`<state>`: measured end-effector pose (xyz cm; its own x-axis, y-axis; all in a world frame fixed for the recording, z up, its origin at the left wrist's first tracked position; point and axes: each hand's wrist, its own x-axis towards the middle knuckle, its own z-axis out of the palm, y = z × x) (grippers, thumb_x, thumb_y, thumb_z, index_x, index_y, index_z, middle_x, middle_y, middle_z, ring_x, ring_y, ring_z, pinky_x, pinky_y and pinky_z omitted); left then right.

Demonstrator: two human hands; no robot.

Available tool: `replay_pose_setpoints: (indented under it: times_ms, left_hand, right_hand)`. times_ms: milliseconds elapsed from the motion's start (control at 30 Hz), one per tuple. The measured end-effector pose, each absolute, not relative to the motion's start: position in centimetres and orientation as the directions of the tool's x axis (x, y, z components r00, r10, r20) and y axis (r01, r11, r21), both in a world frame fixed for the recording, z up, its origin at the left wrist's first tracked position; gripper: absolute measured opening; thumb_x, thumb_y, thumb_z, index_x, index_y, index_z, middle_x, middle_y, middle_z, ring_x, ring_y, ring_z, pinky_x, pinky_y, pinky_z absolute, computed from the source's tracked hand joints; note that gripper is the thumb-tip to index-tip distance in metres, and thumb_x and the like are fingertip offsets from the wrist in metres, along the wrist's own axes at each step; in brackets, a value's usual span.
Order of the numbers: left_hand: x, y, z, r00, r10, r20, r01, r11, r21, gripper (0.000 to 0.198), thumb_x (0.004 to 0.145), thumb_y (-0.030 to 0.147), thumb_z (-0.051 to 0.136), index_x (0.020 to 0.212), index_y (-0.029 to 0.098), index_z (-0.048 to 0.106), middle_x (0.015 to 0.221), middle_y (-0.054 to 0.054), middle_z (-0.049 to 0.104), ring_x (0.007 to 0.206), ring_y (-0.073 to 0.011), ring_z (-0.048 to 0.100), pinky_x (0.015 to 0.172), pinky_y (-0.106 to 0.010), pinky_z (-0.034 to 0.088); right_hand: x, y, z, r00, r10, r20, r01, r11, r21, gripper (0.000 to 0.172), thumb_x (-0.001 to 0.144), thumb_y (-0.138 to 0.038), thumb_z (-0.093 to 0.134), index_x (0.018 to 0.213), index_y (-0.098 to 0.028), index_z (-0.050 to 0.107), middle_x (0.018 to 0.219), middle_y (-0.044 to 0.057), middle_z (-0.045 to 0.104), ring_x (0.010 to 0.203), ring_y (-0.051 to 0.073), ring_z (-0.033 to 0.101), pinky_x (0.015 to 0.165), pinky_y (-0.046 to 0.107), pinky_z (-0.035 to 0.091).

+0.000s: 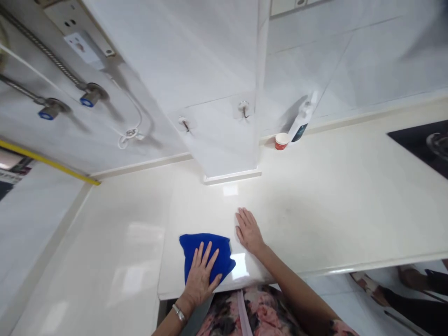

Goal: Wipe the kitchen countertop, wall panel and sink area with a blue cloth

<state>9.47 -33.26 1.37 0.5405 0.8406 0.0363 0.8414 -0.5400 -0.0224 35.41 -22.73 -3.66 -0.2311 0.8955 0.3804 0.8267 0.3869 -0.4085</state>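
A blue cloth [206, 254], soft and slightly rumpled, lies flat on a smooth, glossy cream countertop [332, 214] close to its near edge. The cloth is roughly a rounded rectangle, its far edge fairly straight and its near corners bunched; its long axis runs left to right along the counter's front edge.

The left hand [201, 277] rests palm down on the near half of the cloth, fingers spread and stretched out, pointing away from the body; it presses the cloth flat rather than gripping it. A metal bracelet [179, 313] sits on that wrist. The right hand [249, 231] lies flat on the bare counter just beside the cloth's right edge, fingers straight, close together and relaxed, holding nothing; its forearm comes in at a slant from the lower right.

At the back, white glossy tiles cover the wall [367, 60]. A white spray bottle [301, 122] with a dark label leans against it, with a small red and white cup [282, 141] just beside it. A dark stove top [420, 142] sits at the far right. Two metal hooks [244, 108] stick out from the tiled pillar.
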Motion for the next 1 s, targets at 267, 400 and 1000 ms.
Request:
replay_pose_setpoints:
  times_ms: [267, 400, 1000]
  left_hand:
    - [13.0, -25.9, 0.9, 0.627, 0.776, 0.073, 0.778, -0.629, 0.002, 0.075, 0.097, 0.048, 0.053, 0.161, 0.025, 0.023, 0.17, -0.013, 0.015, 0.157, -0.0422, 0.011, 0.12, -0.063, 0.033]
    - [17.1, -20.7, 0.6, 0.593, 0.801, 0.076, 0.796, -0.598, 0.093, 0.076, 0.097, 0.051, 0.053, 0.162, 0.028, 0.021, 0.171, -0.011, 0.014, 0.157, -0.0412, 0.009, 0.123, -0.064, 0.028]
    - [26.9, -7.8, -0.6, 0.509, 0.853, 0.116, 0.823, -0.522, 0.224, 0.075, 0.095, 0.056, 0.05, 0.159, 0.02, 0.033, 0.169, -0.016, 0.02, 0.157, -0.0429, 0.009, 0.127, -0.064, 0.017]
  right_hand:
    - [43.7, -29.9, -3.1, -0.184, 0.91, 0.371, 0.836, 0.344, -0.428, 0.064, 0.1, -0.017, 0.04, 0.162, -0.02, 0.025, 0.162, 0.01, 0.043, 0.153, 0.025, 0.035, 0.122, 0.054, 0.04]
    - [47.0, -35.9, -3.2, 0.064, 0.935, 0.348, 0.808, 0.156, -0.568, 0.064, 0.098, -0.015, 0.039, 0.16, -0.028, 0.031, 0.158, 0.009, 0.047, 0.149, 0.03, 0.042, 0.119, 0.065, 0.042]
    - [44.7, -40.2, -0.7, 0.423, 0.823, 0.379, 0.715, -0.046, -0.698, 0.036, 0.098, -0.011, 0.046, 0.126, -0.026, 0.063, 0.128, 0.008, 0.072, 0.113, 0.019, 0.072, 0.092, 0.035, 0.065]
